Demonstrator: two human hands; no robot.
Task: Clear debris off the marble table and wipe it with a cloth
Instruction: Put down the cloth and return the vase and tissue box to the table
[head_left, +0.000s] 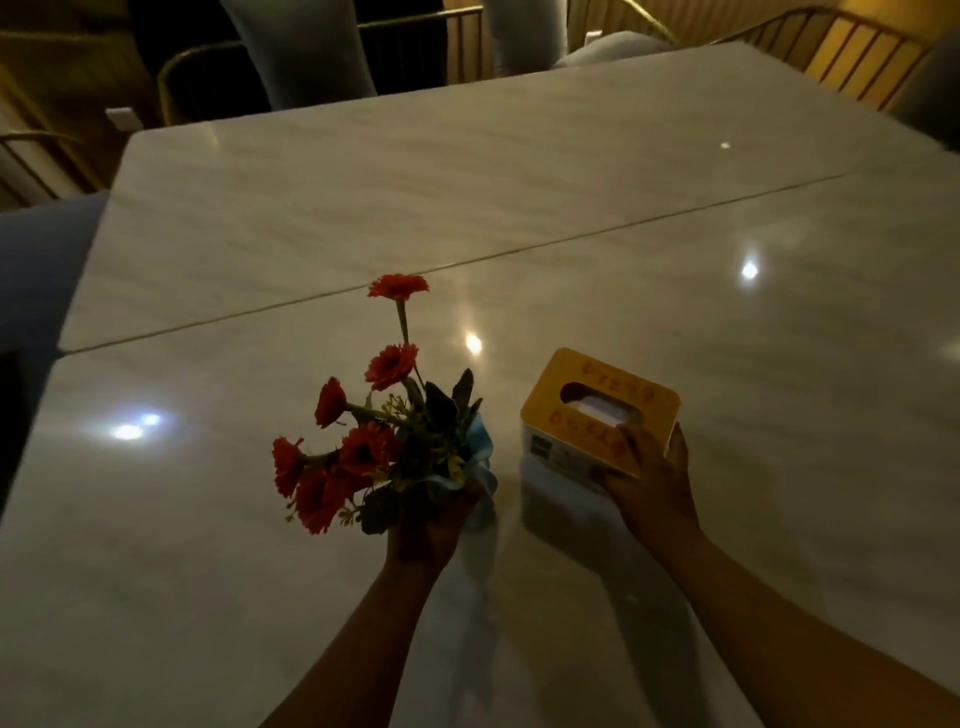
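Observation:
My left hand (428, 527) grips the base of a bunch of red flowers (363, 441) with dark leaves, together with a light blue cloth (480, 467) that hangs beside the stems. The flowers lean to the left above the marble table (571, 218). My right hand (652, 483) grips the near right corner of a tissue box (592, 415) with a yellow top and an oval slot, thumb on the top, fingers round its right side. The box stands on the table to the right of the flowers.
A seam (467, 262) runs across the glossy table from lower left to upper right. Chairs with gold metal frames (857, 57) and grey cushions (291, 47) stand along the far edge and at the left. Light spots reflect on the marble.

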